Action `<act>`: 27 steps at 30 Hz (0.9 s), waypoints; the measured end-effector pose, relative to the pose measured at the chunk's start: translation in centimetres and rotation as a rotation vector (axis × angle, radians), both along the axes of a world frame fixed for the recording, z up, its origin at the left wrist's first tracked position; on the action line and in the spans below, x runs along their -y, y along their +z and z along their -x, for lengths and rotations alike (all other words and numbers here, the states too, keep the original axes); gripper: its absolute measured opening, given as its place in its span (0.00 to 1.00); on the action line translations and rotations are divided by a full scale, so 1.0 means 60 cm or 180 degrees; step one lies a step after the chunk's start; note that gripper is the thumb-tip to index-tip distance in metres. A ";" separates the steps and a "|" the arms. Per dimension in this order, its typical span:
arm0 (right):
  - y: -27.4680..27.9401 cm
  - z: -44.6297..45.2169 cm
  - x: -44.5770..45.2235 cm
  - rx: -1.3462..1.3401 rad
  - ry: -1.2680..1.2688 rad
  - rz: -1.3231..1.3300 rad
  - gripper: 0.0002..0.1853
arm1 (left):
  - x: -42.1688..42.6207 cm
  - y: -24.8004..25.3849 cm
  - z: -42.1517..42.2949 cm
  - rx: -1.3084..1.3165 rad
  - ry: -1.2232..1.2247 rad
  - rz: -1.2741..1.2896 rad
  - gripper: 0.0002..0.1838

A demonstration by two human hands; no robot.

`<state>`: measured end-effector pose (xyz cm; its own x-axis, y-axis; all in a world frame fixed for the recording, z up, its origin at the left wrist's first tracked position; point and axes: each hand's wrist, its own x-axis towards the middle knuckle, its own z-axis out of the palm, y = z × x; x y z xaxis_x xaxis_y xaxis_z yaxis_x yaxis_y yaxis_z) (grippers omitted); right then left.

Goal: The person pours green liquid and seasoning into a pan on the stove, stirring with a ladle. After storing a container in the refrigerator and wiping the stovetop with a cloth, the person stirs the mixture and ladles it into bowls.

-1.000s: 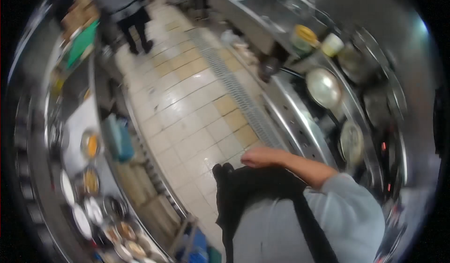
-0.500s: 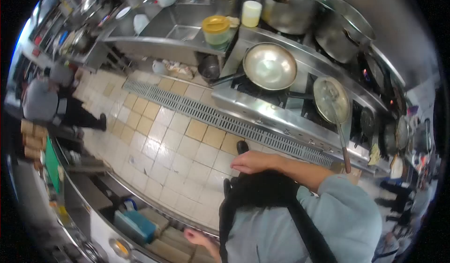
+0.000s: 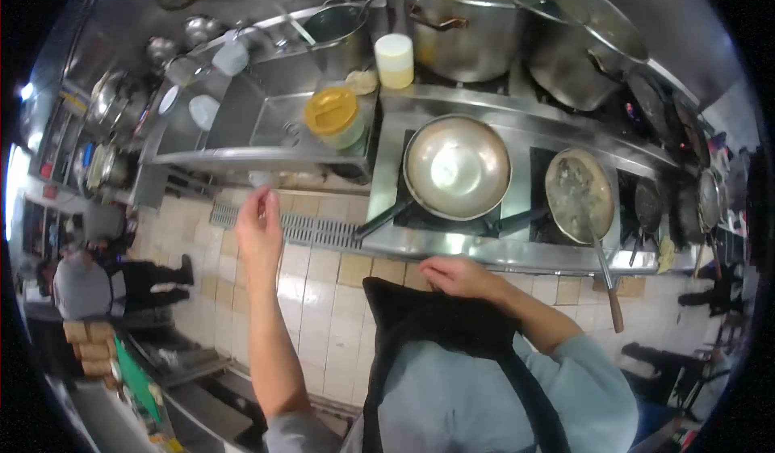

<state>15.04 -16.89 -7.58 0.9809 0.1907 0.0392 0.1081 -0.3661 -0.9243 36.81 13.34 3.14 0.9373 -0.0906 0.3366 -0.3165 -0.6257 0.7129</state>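
at the stove [image 3: 521, 162] in the head view, the right hand [image 3: 458, 277] was positioned before the black apron [image 3: 440, 316], near the front edge. its fingers were curled inward; whether they met the thumb could not be told. the left hand [image 3: 260, 223] was positioned over the tiled floor [image 3: 335, 324], near the sink [image 3: 266, 159], with its fingers bunched toward the thumb; whether the tips touched could not be told. the round metal pan [image 3: 458, 166] rested on a burner, bowl upward, its dark handle [image 3: 383, 219] directed to the left hand's side. to its right, a second pan [image 3: 577, 186] contained a long-handled utensil [image 3: 607, 283], whose grip overhung the stove edge. the yellow-lidded tub [image 3: 333, 118] stood on the counter beside the sink; farther back stood a white-lidded container [image 3: 395, 61] and a large pot [image 3: 468, 41].
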 end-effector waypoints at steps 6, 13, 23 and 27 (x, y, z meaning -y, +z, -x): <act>-0.010 -0.068 -0.049 -0.0207 -0.0558 0.0361 0.11 | 0.116 -0.066 -0.251 0.0048 -0.1041 -0.0457 0.15; 0.020 -0.138 -0.155 -0.0481 -0.1393 0.0311 0.11 | 0.216 -0.120 -0.416 0.0442 -0.1997 -0.1634 0.22; 0.020 -0.100 -0.205 -0.0347 -0.2644 0.0477 0.12 | 0.296 -0.177 -0.521 0.0428 -0.3342 -0.1974 0.20; -0.005 -0.088 -0.216 -0.0227 -0.2894 0.0394 0.13 | 0.315 -0.140 -0.539 -0.0212 -0.3141 -0.2476 0.21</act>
<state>20.34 -3.93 -7.85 0.7546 -0.6562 0.0036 -0.3255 -0.3791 -0.8662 69.18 -5.54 -5.24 0.3704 -0.9139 -0.1658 -0.8656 -0.4044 0.2952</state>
